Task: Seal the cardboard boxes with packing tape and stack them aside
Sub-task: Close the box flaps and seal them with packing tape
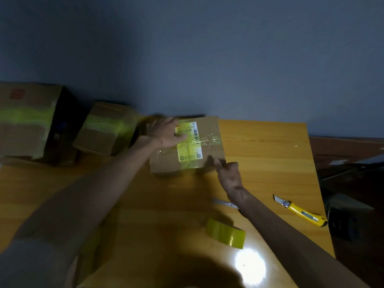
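Cardboard box [209, 129] lies under flat left hand [166, 133]; right hand [228, 173] grips corner.

A brown rectangular cardboard box [209, 129] is sitting toward the back of a tan wooden table [270, 152], with the left hand [166, 132] lying flat on the left of its top and the right hand [228, 173] touching its near right corner. A small taped brown cardboard carton [104, 129] is standing just left of it, and a large taped brown cardboard carton [27, 121] farther left. In front of the box, a yellow-green roll of packing tape [225, 232] is lying near the person. A yellow plastic utility knife [301, 210] is lying well to the roll's right, and a small silvery metal tool [225, 203] is showing from under the right forearm, between box and roll.
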